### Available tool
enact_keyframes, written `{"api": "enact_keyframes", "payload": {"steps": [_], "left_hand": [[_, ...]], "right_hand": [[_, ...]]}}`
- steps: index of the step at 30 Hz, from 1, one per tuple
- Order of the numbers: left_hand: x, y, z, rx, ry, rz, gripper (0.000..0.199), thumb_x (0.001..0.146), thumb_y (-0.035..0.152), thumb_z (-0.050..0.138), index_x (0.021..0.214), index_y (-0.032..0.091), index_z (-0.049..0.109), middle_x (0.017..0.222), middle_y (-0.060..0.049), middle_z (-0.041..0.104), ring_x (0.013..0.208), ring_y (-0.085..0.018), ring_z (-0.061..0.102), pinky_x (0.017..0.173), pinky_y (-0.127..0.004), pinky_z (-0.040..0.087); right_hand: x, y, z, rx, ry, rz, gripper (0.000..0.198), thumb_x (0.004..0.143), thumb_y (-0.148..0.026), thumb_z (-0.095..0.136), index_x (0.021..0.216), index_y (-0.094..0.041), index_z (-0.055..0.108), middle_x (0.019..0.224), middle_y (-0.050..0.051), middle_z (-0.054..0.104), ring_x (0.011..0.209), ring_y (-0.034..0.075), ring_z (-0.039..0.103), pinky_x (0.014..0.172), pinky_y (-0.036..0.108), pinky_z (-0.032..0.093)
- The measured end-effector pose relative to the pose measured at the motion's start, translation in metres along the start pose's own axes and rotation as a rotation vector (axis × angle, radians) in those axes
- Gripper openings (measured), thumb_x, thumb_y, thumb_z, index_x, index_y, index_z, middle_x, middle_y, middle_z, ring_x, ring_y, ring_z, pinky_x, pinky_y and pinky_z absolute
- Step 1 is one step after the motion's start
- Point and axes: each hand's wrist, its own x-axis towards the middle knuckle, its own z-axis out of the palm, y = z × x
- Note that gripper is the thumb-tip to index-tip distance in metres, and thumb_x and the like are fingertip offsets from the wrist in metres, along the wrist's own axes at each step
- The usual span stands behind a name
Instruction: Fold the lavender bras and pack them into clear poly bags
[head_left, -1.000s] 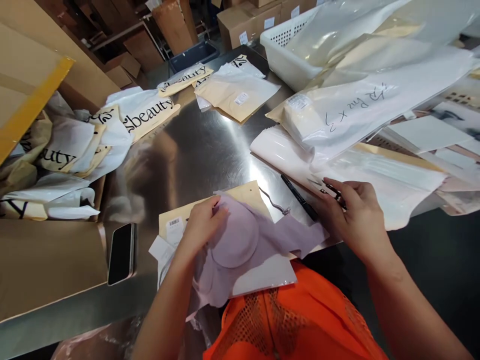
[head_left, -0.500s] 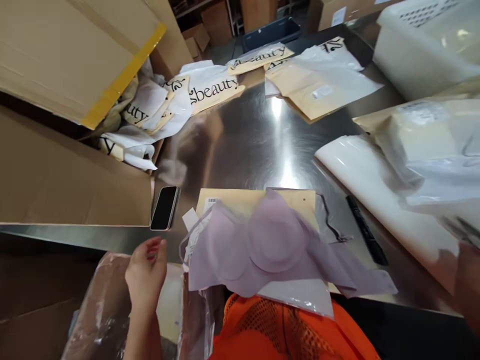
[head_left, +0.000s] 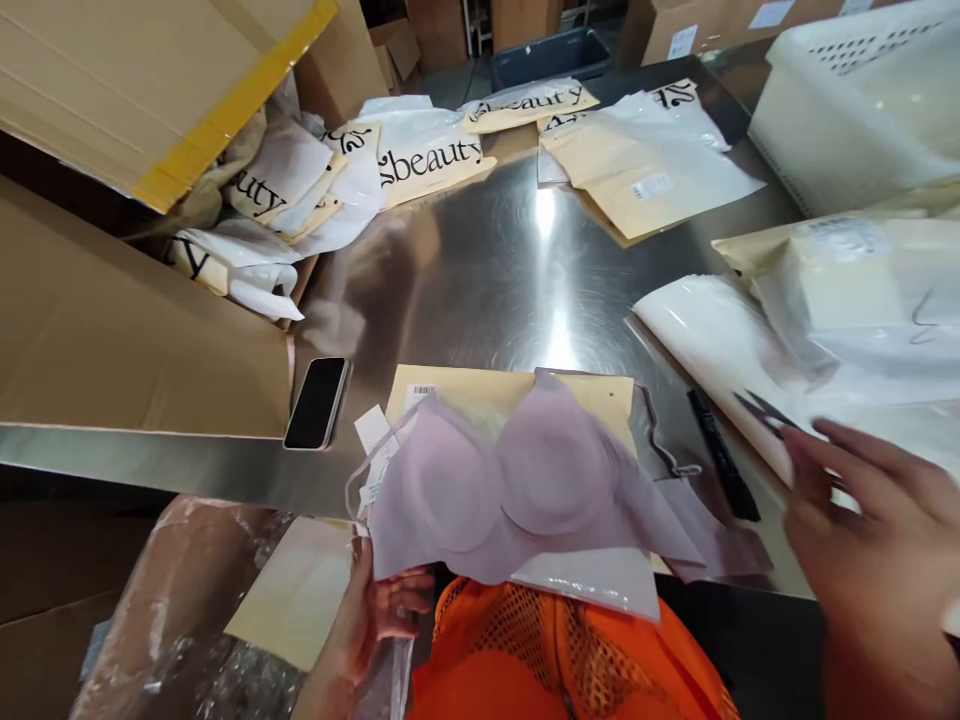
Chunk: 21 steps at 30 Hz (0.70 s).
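A lilac bra [head_left: 555, 470] lies cups up on a cream and clear plastic bag [head_left: 510, 378] at the table's front edge, with white tags [head_left: 373, 430] by its left strap. My left hand [head_left: 367, 610] is at the bra's lower left edge, thumb up and fingers loosely apart beneath; a firm grip does not show. In my right hand [head_left: 870, 500], blurred, are dark scissors [head_left: 761, 408], their blades pointing left over a white plastic bag. A black marker [head_left: 724, 455] lies between that hand and the bra.
A phone [head_left: 316, 403] lies beside a cardboard box [head_left: 142, 320] at left. Printed bags [head_left: 431, 150] lie along the back. Filled plastic bags [head_left: 847, 270] and a white basket [head_left: 855, 110] are at right. A lined container with plastic packs [head_left: 292, 590] stands below the front edge.
My left hand has moved right and down to the bra's edge. My right hand has come in from the right edge with the scissors, nearer the marker.
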Motion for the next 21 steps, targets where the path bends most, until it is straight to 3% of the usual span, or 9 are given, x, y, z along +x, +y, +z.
{"api": "enact_keyframes", "payload": {"steps": [2,4,7,9,11,14,18,21], "left_hand": [[-0.001,-0.005,0.014,-0.228,-0.127,0.0,0.065,0.073,0.077,0.056,0.082,0.014,0.071,0.095,-0.019,0.072,0.083,-0.03,0.068,0.064,-0.035,0.055],[-0.001,-0.006,0.025,-0.447,-0.047,0.044,0.047,0.082,0.063,0.059,0.084,0.017,0.07,0.083,-0.015,0.072,0.078,-0.028,0.069,0.067,-0.036,0.056],[-0.001,-0.006,0.033,-0.735,0.135,0.109,0.015,0.089,0.038,0.058,0.09,0.025,0.066,0.069,-0.003,0.068,0.062,-0.018,0.065,0.058,-0.029,0.053],[-0.002,-0.005,0.034,-0.875,0.156,0.127,0.008,0.09,0.03,0.056,0.091,0.027,0.063,0.067,0.001,0.066,0.056,-0.014,0.061,0.054,-0.025,0.049],[-0.007,-0.004,0.033,-0.949,0.146,0.13,0.008,0.089,0.028,0.055,0.087,0.025,0.062,0.063,0.003,0.062,0.051,-0.011,0.055,0.05,-0.022,0.046],[-0.018,-0.001,0.029,-0.913,0.173,0.167,0.008,0.084,0.024,0.055,0.085,0.025,0.063,0.066,0.002,0.064,0.054,-0.013,0.056,0.05,-0.024,0.046],[-0.03,0.005,0.028,-0.727,0.283,0.307,0.027,0.082,0.028,0.05,0.103,0.028,0.067,0.087,-0.003,0.072,0.091,-0.023,0.067,0.075,-0.034,0.055],[-0.033,0.011,0.021,-0.5,0.412,0.433,0.025,0.078,0.035,0.056,0.098,0.028,0.068,0.088,-0.002,0.072,0.096,-0.025,0.066,0.08,-0.035,0.054]], "right_hand": [[0.011,-0.016,-0.004,-0.069,0.044,-0.127,0.022,0.079,-0.016,0.072,0.101,-0.023,0.072,0.093,0.011,0.073,0.093,0.026,0.069,0.071,0.034,0.05],[0.012,-0.025,-0.012,-0.09,-0.022,-0.18,0.035,0.081,-0.02,0.073,0.114,-0.027,0.067,0.093,0.009,0.073,0.087,0.023,0.069,0.067,0.032,0.051],[-0.009,-0.021,-0.025,0.018,-0.301,-0.268,0.037,0.088,-0.036,0.065,0.125,-0.034,0.061,0.093,0.008,0.071,0.08,0.021,0.068,0.061,0.033,0.05],[-0.03,-0.009,-0.03,0.089,-0.439,-0.353,0.037,0.089,-0.044,0.061,0.125,-0.035,0.061,0.093,0.01,0.07,0.077,0.023,0.067,0.061,0.036,0.051],[-0.046,0.002,-0.03,0.095,-0.462,-0.394,0.037,0.088,-0.048,0.061,0.121,-0.033,0.062,0.088,0.011,0.069,0.07,0.025,0.066,0.059,0.04,0.052],[-0.056,0.006,-0.031,0.11,-0.471,-0.375,0.032,0.087,-0.048,0.062,0.112,-0.028,0.064,0.086,0.011,0.068,0.067,0.026,0.067,0.056,0.04,0.053],[-0.054,-0.002,-0.034,0.116,-0.539,-0.313,0.017,0.089,-0.041,0.061,0.096,-0.025,0.063,0.085,0.009,0.066,0.067,0.024,0.066,0.058,0.038,0.053],[-0.047,-0.016,-0.04,0.048,-0.499,-0.219,0.016,0.091,-0.037,0.059,0.099,-0.023,0.062,0.086,0.01,0.064,0.074,0.027,0.064,0.063,0.041,0.052]]}}
